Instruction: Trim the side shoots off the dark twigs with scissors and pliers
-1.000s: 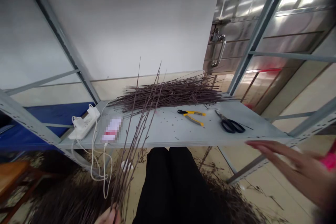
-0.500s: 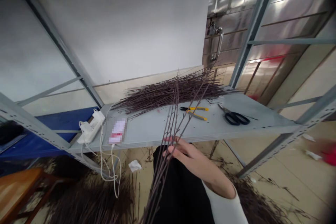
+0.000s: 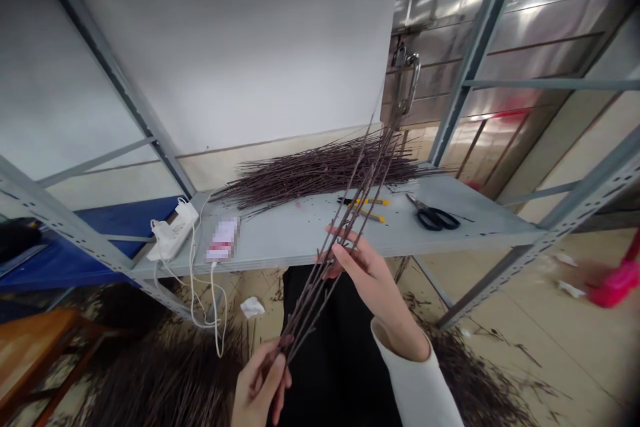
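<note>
**Two hands on a thin bunch of twigs, held above our lap**

Closest to us, our left hand (image 3: 263,383) pinches the lower ends of a thin bunch of bare twigs (image 3: 340,240) between thumb and fingers. Our right hand (image 3: 363,273) curls around the bunch higher up, its fingers slightly parted. The twigs slant up and away over our black trousers (image 3: 335,353), crossing the front of the shelf. We judge that we are sorting this bunch; the next move calls for a firm lower pinch while the upper hand works along the stems.

Twig litter (image 3: 165,380) covers the floor below, near a crumpled tissue (image 3: 251,307). On the grey steel shelf (image 3: 300,243) lie a white power strip (image 3: 173,233), yellow-handled pliers (image 3: 363,201), black-handled scissors (image 3: 434,218) and a large pile of twigs (image 3: 320,173). A steel door handle (image 3: 411,83) shows at upper right.
</note>
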A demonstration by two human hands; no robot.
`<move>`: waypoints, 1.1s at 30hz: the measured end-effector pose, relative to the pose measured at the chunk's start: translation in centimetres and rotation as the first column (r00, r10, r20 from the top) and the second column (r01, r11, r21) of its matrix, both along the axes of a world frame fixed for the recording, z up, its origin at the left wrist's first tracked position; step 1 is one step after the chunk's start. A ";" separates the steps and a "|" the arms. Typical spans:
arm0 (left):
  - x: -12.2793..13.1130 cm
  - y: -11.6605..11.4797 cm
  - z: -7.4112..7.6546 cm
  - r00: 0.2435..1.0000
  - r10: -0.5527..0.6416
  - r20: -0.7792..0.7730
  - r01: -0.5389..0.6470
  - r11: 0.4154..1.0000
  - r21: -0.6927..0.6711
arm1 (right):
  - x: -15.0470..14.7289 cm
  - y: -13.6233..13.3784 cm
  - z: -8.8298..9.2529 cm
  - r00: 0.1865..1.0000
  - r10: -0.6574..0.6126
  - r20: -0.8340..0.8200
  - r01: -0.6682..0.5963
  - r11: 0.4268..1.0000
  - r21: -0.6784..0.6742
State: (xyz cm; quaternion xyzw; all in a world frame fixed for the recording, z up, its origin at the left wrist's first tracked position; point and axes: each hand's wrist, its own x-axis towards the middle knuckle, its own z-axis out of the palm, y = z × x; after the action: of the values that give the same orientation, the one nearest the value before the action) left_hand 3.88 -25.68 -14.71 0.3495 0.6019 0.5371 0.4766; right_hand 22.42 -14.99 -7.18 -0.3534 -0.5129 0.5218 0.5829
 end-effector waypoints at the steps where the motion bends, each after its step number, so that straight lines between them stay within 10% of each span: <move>1: 0.3 0.7 0.1 1.000 -0.003 0.007 0.003 0.999 0.035 | 0.0 0.1 -0.1 1.000 -0.022 -0.005 0.022 1.000 -0.008; 9: 1.3 4.0 0.0 0.981 -0.192 0.027 0.186 0.972 0.142 | -0.2 0.6 -0.8 0.982 -0.102 -0.157 0.098 0.995 -0.034; 33: 5.0 7.7 1.7 0.971 -0.052 0.231 -0.003 0.972 0.235 | -0.4 2.7 -3.2 0.985 0.023 -0.173 -0.039 0.995 -0.087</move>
State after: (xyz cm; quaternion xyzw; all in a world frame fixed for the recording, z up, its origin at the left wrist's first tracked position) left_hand 8.91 -18.00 -13.04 0.3442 0.4693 0.6358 0.5071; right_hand 21.98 -12.26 -10.42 -0.3249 -0.4422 0.5818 0.6003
